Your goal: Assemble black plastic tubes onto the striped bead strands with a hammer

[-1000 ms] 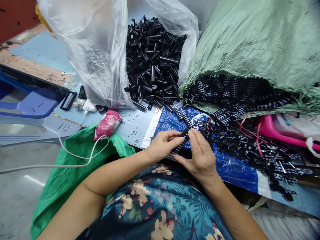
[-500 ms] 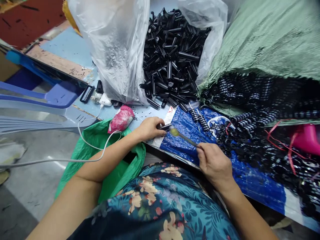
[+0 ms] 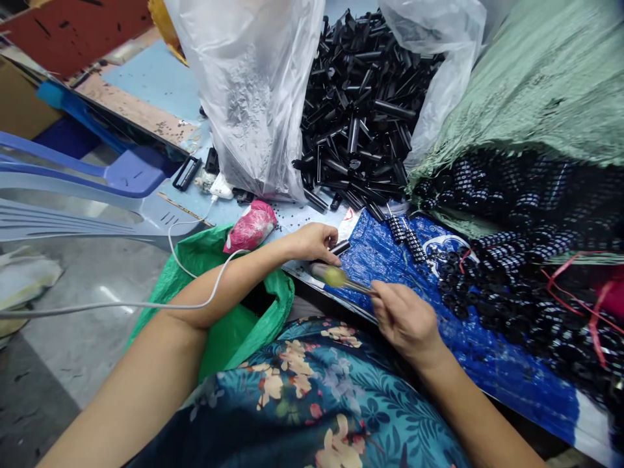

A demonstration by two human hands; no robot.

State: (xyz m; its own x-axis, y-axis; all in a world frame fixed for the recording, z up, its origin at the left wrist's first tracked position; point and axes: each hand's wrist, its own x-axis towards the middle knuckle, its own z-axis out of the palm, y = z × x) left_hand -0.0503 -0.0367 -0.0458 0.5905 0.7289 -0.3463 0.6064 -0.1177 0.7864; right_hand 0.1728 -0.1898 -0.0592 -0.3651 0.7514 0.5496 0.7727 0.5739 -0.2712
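My left hand (image 3: 312, 243) reaches over the table edge, its fingers closed around a short black plastic tube (image 3: 342, 247). In my right hand (image 3: 408, 320) is a thin stick-like tool with a yellowish blob (image 3: 335, 277) near its far end. That end is smeared by motion and lies just below the tube; I cannot tell whether they touch. Both hands are above the near edge of a blue plastic sheet (image 3: 373, 250). Ribbed black rollers (image 3: 414, 246) lie on the sheet, right of the tube.
Behind my hands, a clear plastic bag (image 3: 258, 97) spills many black tubes (image 3: 361, 130). A green woven sack (image 3: 546, 84) with ribbed black parts stands at right. Left are a pink wrapped bundle (image 3: 251, 226), a white cable (image 3: 121, 304), a green bag (image 3: 238, 338) and a blue chair (image 3: 131, 175).
The view has shifted, so the surroundings appear farther right. The tool's yellow end has moved down and left, below the tube. Both hands keep their holds.
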